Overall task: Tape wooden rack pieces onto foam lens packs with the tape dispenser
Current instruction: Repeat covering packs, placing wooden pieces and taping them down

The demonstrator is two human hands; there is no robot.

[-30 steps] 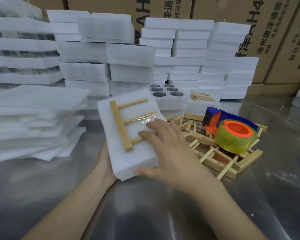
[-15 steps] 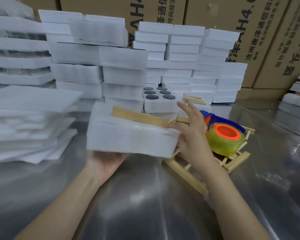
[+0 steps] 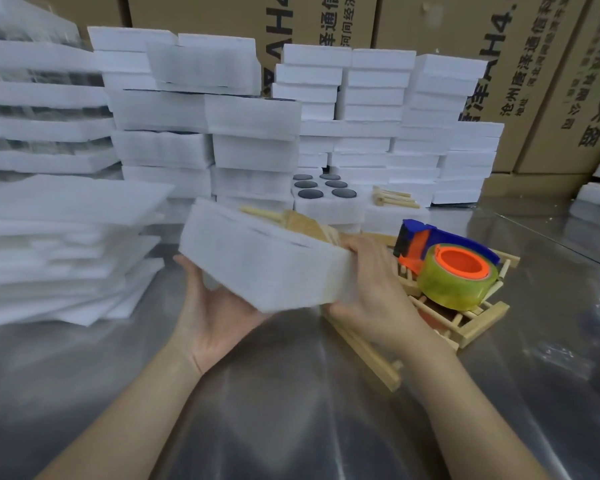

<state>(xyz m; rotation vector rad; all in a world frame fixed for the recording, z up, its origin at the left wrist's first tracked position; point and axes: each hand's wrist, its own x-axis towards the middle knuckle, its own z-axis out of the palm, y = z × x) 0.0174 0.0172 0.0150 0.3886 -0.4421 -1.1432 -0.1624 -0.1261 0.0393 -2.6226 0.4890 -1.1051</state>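
1. Table (image 3: 291, 427): shiny metal top, carries everything below.
2. Cardboard boxes (image 3: 534, 46): printed, ranged along the back.
3. Stacked foam packs (image 3: 371, 98): white, in several columns in front of the boxes.
4. Foam sheets (image 3: 59, 237): thin, in a loose pile at far left.
5. Foam pack (image 3: 260, 268): held tilted above the table centre, between both hands (blurred).
6. Wooden racks (image 3: 465, 327): heap at right, under the tape dispenser.
7. Tape dispenser (image 3: 447, 268): blue and orange, clear roll, lying on the heap.
8. Left hand (image 3: 215, 306): palm up, spread beneath the foam pack, thumb against its near face.
9. Right hand (image 3: 371, 289): curled round the foam pack's right end.
10. Open lens pack (image 3: 326, 206): 6 dark discs showing, behind the held pack.
11. Wooden rack piece (image 3: 302, 223): lying on the held pack's top face.
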